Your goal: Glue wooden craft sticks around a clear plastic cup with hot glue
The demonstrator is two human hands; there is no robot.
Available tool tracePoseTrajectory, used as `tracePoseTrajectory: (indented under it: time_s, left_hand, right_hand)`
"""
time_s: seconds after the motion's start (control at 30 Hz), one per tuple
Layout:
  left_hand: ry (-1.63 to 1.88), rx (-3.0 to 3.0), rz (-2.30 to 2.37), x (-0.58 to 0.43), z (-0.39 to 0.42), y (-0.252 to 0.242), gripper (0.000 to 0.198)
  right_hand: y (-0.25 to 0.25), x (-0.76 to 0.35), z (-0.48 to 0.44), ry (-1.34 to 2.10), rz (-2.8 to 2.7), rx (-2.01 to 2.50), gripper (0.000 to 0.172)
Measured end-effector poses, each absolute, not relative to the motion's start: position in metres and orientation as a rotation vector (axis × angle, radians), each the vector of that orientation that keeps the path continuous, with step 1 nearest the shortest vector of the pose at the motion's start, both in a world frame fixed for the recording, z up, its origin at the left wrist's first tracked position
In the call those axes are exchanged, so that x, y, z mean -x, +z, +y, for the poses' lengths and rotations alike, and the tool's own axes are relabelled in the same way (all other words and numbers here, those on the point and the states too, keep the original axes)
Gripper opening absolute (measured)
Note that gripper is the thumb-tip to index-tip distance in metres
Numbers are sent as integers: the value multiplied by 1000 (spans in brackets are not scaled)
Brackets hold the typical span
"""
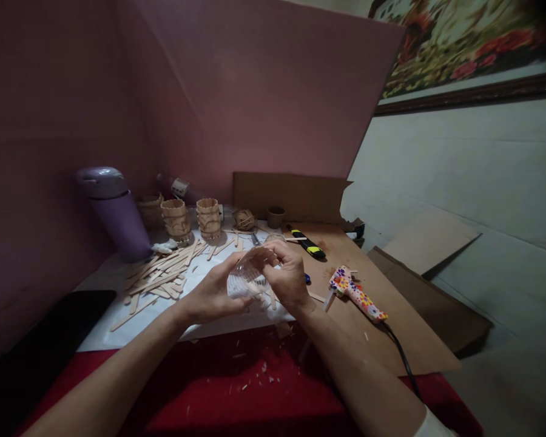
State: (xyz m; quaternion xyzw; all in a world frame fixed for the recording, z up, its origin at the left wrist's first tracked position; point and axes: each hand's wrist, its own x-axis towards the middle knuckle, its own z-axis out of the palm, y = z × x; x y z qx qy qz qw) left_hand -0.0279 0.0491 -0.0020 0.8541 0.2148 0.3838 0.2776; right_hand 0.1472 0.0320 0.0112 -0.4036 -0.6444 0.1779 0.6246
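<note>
A clear ribbed plastic cup (242,284) lies tilted between my hands, with wooden craft sticks (260,257) along its far side. My left hand (215,295) grips the cup from the left, thumb along the near side. On the right, the fingers of my right hand (289,277) are bent in at the cup's edge, by the sticks; whether they also pinch a single stick is hidden. Loose craft sticks (164,276) lie in a pile on white paper to the left. Right of my hands rests a flower-patterned glue gun (357,293) with its cord trailing to the front.
Behind stand two stick-covered cups (176,220), a ball of twine (244,220) and a small brown pot (275,216). A purple bottle (118,221) is at the left. A black-and-yellow utility knife (307,243) lies on the brown board (404,346). Scraps dot the red cloth (218,388).
</note>
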Motion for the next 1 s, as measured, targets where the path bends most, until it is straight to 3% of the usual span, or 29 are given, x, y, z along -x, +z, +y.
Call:
tracePoseTrajectory:
  time_s: [0.27,0.47,0.67,0.87,1.0]
  left_hand:
    - [1017,-2263,542,27,49,1,80]
    - [1008,-2211,562,26,49,2,78]
    - [999,-1958,620,25,49,5,73]
    - [1355,-2372,909,23,52,-2,63]
    - [1542,-2644,1358,27,59,-8,62]
  right_hand:
    - [12,-147,31,534,-1481,910,17]
    - [15,-149,30,561,-1484,913,8]
    - [20,-152,27,794,-1376,803,26]
    - [7,-149,36,760,-1160,888,50]
    - [-3,-139,30,554,-1278,988,45]
